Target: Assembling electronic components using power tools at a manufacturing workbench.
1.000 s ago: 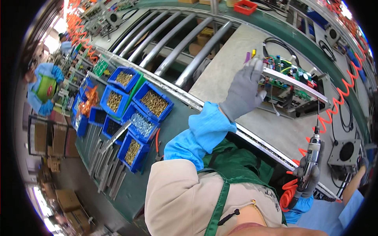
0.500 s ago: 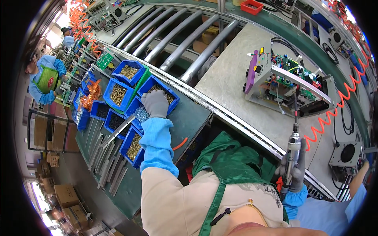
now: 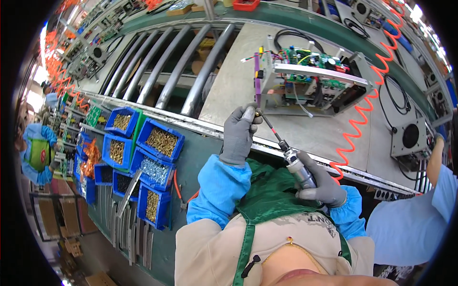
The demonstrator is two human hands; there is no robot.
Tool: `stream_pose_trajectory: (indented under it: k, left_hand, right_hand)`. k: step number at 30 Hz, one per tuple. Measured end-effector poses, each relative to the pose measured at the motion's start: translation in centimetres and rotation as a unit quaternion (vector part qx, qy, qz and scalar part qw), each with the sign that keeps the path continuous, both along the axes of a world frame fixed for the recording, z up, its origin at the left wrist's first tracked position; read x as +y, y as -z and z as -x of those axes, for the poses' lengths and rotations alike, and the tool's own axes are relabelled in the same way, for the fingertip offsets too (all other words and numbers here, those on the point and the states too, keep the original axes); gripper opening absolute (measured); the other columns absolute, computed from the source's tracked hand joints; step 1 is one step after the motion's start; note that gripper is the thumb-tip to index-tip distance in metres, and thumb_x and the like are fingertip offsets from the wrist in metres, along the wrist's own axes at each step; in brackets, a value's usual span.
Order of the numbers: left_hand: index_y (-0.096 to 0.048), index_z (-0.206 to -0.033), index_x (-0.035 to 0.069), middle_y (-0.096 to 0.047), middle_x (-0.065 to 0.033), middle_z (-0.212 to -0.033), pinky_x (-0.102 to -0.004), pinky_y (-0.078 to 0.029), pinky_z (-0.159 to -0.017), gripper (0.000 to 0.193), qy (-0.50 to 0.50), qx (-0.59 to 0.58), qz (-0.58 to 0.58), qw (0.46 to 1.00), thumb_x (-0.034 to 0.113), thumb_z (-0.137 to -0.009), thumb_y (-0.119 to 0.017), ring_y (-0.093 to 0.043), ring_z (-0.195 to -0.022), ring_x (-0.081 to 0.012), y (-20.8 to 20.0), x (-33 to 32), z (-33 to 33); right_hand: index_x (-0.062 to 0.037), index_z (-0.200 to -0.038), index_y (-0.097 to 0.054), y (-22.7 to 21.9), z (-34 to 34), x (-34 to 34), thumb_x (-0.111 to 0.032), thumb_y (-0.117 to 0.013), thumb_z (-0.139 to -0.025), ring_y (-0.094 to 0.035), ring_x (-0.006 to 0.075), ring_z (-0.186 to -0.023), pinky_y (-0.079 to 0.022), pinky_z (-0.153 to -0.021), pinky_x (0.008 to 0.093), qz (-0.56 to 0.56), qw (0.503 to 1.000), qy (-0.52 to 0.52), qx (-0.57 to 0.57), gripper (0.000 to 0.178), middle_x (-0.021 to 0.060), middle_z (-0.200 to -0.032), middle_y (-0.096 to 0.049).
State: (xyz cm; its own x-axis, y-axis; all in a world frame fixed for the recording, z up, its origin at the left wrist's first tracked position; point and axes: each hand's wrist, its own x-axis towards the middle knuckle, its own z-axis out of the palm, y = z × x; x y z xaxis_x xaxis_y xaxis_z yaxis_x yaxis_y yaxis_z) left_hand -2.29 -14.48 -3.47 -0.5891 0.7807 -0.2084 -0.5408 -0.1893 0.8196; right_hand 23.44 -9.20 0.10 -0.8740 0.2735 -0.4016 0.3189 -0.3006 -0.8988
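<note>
My right hand [image 3: 320, 182], in a grey glove, is wrapped round a silver pneumatic screwdriver [image 3: 296, 164] that tilts up and to the left. Its long bit reaches my left hand [image 3: 240, 132], also gloved in grey, whose fingers pinch a small brass-coloured screw [image 3: 258, 114] at the bit's tip. Just beyond stands an open metal chassis [image 3: 324, 71] with green circuit boards, loose wires and a purple panel [image 3: 257, 81] on its left side.
Blue bins of screws [image 3: 159, 140] stand on the green bench at left, beside metal strips [image 3: 129, 229]. Steel rollers [image 3: 207, 71] lie beyond. A coiled orange air hose [image 3: 352, 128] hangs at right. Another person's blue sleeve [image 3: 443, 190] is at far right.
My left hand has come out of a screw bin and over to the screwdriver's tip. The screwdriver has swung down and left, away from the chassis. The whole view has shifted.
</note>
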Motion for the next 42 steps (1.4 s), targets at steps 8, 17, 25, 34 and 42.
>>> stream_pose_trajectory:
  k: [8, 17, 25, 34, 42]
  left_hand:
    - [-0.059, -0.112, -0.001, -0.061, -0.0058, -0.091, -0.0122, -0.042, -0.053, 0.023, -0.002, -0.016, 0.019, 1.0, 0.015, -0.096, -0.056, -0.053, -0.069, -0.0048, -0.1, 2.6, -1.5]
    - [-0.059, -0.115, 0.0, -0.063, -0.0038, -0.091, -0.0176, -0.043, -0.06, 0.026, 0.028, 0.245, 0.028, 0.969, 0.017, -0.095, -0.057, -0.055, -0.071, -0.0049, -0.7, 2.5, -0.4]
    - [-0.058, -0.123, 0.001, -0.065, -0.0085, -0.108, -0.0306, -0.047, -0.087, 0.036, -0.057, 0.491, 0.109, 0.863, 0.023, -0.094, -0.057, -0.06, -0.102, -0.0161, -0.5, -4.2, 2.8]
    - [-0.066, -0.081, 0.009, -0.067, -0.011, -0.085, -0.0477, -0.05, -0.07, 0.02, -0.003, 0.701, 0.618, 0.356, 0.026, -0.085, -0.056, -0.064, -0.079, -0.0333, -0.8, -21.8, 13.3]
    - [-0.063, -0.092, 0.003, -0.066, -0.0206, -0.098, -0.046, -0.053, -0.074, 0.018, 0.054, 0.602, 0.708, 0.365, 0.018, -0.086, -0.054, -0.065, -0.089, -0.0388, 2.9, -22.5, 14.8]
  right_hand:
    - [-0.0094, -0.152, -0.015, 0.2, -1.4, -0.4, -0.017, -0.077, -0.069, -0.051, 0.0122, -0.091, -0.044, -0.084, 0.0293, 0.01, 0.998, 0.053, 0.015, 0.104, 0.0069, -0.126, -0.048]
    - [-0.0124, -0.152, -0.012, 1.2, -1.6, 0.2, -0.007, -0.074, -0.063, -0.06, 0.0181, -0.076, -0.055, -0.07, 0.0351, -0.066, 0.997, 0.02, 0.032, 0.108, 0.0122, -0.102, -0.054]
    - [-0.0179, -0.152, -0.013, 1.5, -1.7, -0.8, 0.002, -0.063, -0.055, -0.064, 0.0243, -0.066, -0.056, -0.062, 0.0356, 0.159, 0.972, 0.159, 0.073, 0.111, 0.0152, -0.088, -0.057]
    - [-0.0168, -0.153, -0.011, 0.5, -2.8, -0.1, 0.006, -0.064, -0.057, -0.063, 0.0231, -0.07, -0.055, -0.066, 0.035, 0.099, 0.973, 0.199, 0.056, 0.112, 0.0136, -0.089, -0.056]
    - [-0.0222, -0.152, -0.011, -0.7, -4.3, 0.0, -0.027, -0.082, -0.053, -0.062, 0.0195, -0.059, -0.057, -0.064, 0.0366, 0.055, 0.952, 0.293, 0.061, 0.122, 0.0145, -0.086, -0.057]
